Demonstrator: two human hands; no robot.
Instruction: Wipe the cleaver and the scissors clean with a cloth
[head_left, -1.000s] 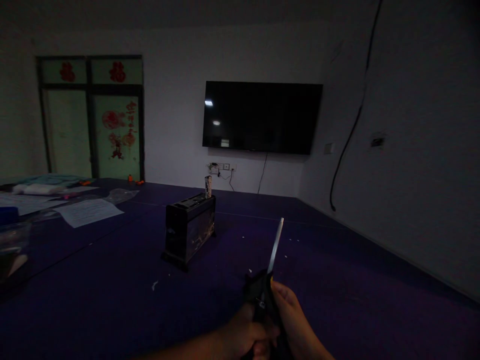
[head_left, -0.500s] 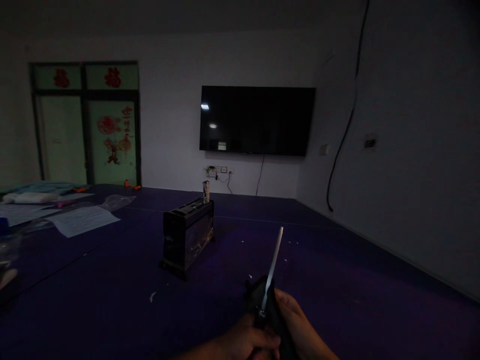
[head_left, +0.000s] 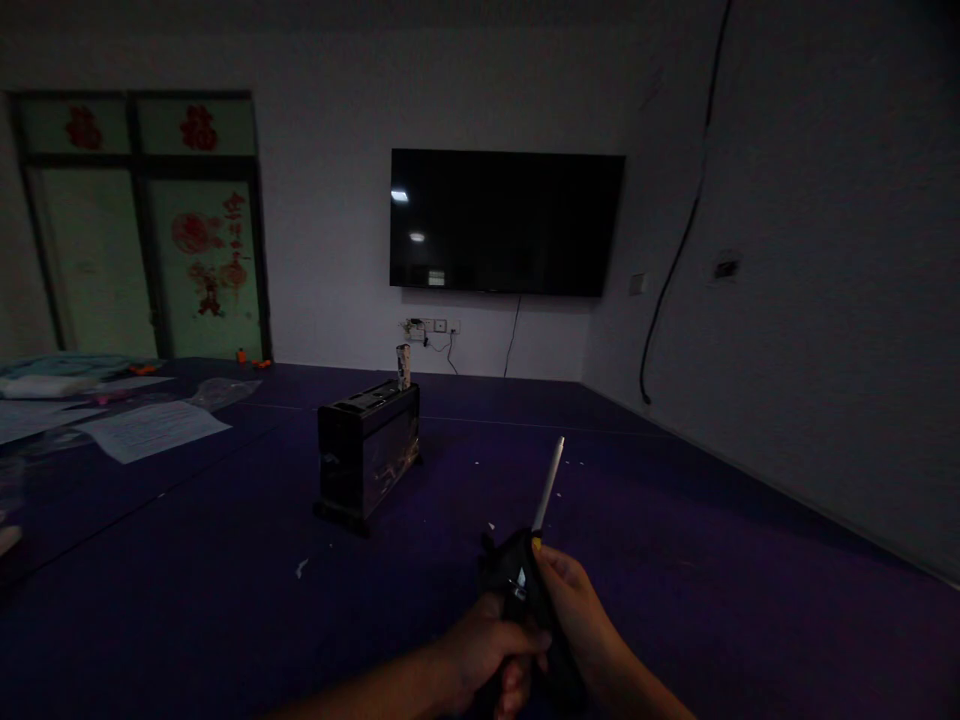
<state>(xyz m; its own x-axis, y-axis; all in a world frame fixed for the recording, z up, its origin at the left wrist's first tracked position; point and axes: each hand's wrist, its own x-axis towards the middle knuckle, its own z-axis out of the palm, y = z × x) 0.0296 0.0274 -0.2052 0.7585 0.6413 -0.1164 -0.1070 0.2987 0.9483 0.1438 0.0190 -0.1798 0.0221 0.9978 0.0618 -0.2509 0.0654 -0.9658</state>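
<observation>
Now the knife [head_left: 537, 535] sits slightly higher than half a second ago, and the blade tip has lifted. The left hand [head_left: 487, 655] is closed around the dark handle; the right hand [head_left: 574, 610] pinches it just beside the left fingers. One knife, one black block [head_left: 367, 450] well beyond the fingertips, two hands on the purple surface [head_left: 225, 600].

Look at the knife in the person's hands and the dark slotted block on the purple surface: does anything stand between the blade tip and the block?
Nothing visible does. The knife, gripped by the left hand and right hand, points up and away; only bare purple surface with small white flecks lies between it and the block.
</observation>
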